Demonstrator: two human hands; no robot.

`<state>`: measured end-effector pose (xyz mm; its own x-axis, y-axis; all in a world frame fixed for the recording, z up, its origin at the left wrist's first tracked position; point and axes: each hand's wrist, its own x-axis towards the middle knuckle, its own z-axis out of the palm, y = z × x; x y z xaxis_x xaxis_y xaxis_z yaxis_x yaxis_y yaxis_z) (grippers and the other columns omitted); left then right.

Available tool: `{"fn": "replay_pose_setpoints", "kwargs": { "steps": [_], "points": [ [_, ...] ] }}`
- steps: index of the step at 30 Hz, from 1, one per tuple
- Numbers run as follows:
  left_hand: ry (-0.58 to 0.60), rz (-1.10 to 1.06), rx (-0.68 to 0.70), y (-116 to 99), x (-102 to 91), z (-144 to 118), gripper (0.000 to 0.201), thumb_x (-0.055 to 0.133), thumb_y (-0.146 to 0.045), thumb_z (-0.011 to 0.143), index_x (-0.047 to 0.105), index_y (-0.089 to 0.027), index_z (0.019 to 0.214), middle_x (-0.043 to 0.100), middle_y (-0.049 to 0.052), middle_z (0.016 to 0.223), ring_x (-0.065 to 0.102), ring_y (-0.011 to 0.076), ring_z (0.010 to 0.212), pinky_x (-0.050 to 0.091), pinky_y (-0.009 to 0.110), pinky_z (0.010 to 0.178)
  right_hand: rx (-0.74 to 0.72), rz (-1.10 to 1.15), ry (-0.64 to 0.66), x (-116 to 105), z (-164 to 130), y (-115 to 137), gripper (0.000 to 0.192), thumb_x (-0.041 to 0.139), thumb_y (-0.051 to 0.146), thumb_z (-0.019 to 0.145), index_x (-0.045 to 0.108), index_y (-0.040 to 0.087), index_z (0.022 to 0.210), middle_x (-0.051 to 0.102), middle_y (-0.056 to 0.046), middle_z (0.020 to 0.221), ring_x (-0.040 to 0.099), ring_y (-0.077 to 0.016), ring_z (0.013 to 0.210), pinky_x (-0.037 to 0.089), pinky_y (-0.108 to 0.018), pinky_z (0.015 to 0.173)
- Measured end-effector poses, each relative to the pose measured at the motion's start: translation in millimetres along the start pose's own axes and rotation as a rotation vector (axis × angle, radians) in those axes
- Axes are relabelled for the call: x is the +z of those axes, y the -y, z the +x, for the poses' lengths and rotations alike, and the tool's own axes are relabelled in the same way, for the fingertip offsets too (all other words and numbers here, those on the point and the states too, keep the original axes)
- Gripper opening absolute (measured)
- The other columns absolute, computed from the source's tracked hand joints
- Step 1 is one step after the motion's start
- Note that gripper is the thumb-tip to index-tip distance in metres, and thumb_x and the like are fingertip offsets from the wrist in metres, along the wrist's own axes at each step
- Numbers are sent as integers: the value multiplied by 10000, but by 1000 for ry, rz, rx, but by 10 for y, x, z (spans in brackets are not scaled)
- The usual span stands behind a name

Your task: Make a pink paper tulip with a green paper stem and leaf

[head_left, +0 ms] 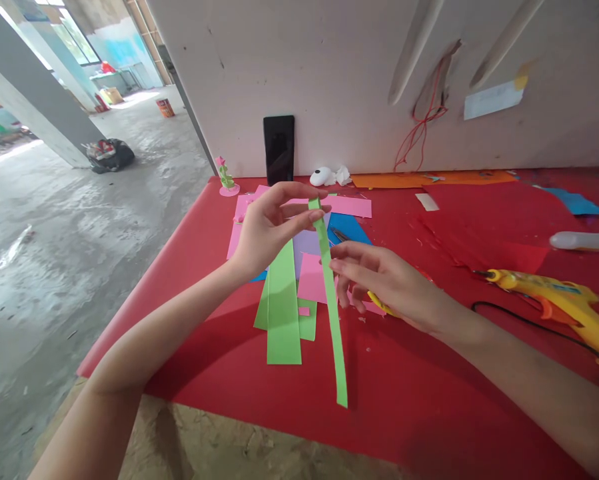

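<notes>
A long, narrow green paper strip [332, 307] hangs down in front of me, its upper end bent over. My left hand [269, 223] pinches that upper end between thumb and fingers. Lower down, the thumb and index finger of my right hand [374, 277] meet the strip's right edge, the other fingers loosely curled. Behind the right hand lie scissors, with part of a yellow handle [383, 305] and the dark blades [339, 235] showing. Wider green paper pieces [284, 307], pink paper [312, 277] and blue paper [352, 229] lie beneath my hands.
On the red tabletop [219, 373], a yellow glue gun [554, 293] with a black cable lies at right. A black phone [279, 150] leans against the white panel. A small paper flower [224, 175] stands at the back left corner, near a white rounded object [321, 176].
</notes>
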<state>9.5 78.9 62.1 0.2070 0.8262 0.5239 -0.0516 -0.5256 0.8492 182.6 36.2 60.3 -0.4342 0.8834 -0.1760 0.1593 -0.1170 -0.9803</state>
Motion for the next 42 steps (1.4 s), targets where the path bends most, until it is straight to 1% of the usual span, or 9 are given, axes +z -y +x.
{"fn": "replay_pose_setpoints", "kwargs": {
  "steps": [4,8,12,18,23,26,32,36,42],
  "points": [
    [60,-55,17,29,56,-55,176,705,-213,756,594,-164,884,701,16,971,714,159,858,610,220,686,-104,-57,-191,-12,2,17,275,664,429,721,571,203,848,533,27,631,451,-61,478,319,-201,384],
    [133,-59,63,61,111,-122,196,715,-170,745,614,-177,913,705,6,981,702,129,865,608,229,750,-250,-150,-315,-1,-31,53,283,724,427,664,609,196,778,573,6,726,473,-72,548,340,-214,432],
    [132,-52,82,44,137,-155,194,718,-166,745,634,-185,919,718,5,982,701,127,885,605,224,774,-292,-182,-341,0,-39,62,309,733,461,652,607,190,732,584,8,710,482,-76,553,360,-218,450],
    [202,-122,23,-15,148,-171,229,690,-160,772,632,-193,990,714,18,1078,695,152,972,612,196,752,-363,-215,-397,-43,-41,20,345,703,523,672,631,188,715,635,-6,710,548,-102,596,386,-231,481],
    [193,-172,-62,-39,177,-178,234,655,-93,775,637,-184,990,723,12,1065,710,137,923,613,165,716,-400,-307,-405,-80,-64,25,348,654,501,745,600,182,617,554,27,554,392,-55,434,311,-229,399],
    [165,-170,-79,-44,198,-178,209,643,-76,774,651,-174,958,738,6,1018,721,125,857,619,159,683,-417,-345,-424,-94,-55,44,369,663,509,735,580,183,584,515,28,517,413,-66,452,330,-228,406],
    [173,-119,-65,-34,195,-195,190,623,-87,799,682,-189,948,735,-6,1029,719,101,816,616,153,685,-490,-312,-530,-101,-28,50,330,764,442,632,550,198,691,564,27,647,480,-69,482,394,-214,406],
    [191,-110,-68,-14,188,-208,225,611,-73,800,698,-216,951,737,-19,1011,712,91,841,602,137,699,-572,-305,-499,-91,-57,26,189,711,281,700,557,214,787,581,25,723,497,-67,496,430,-221,434],
    [182,-87,-56,-1,188,-204,226,620,-85,789,712,-227,938,728,-16,991,703,113,854,614,188,721,-635,-331,-459,-77,-95,24,165,681,215,726,555,219,832,575,31,747,517,-67,517,447,-233,462]
  ]
}}
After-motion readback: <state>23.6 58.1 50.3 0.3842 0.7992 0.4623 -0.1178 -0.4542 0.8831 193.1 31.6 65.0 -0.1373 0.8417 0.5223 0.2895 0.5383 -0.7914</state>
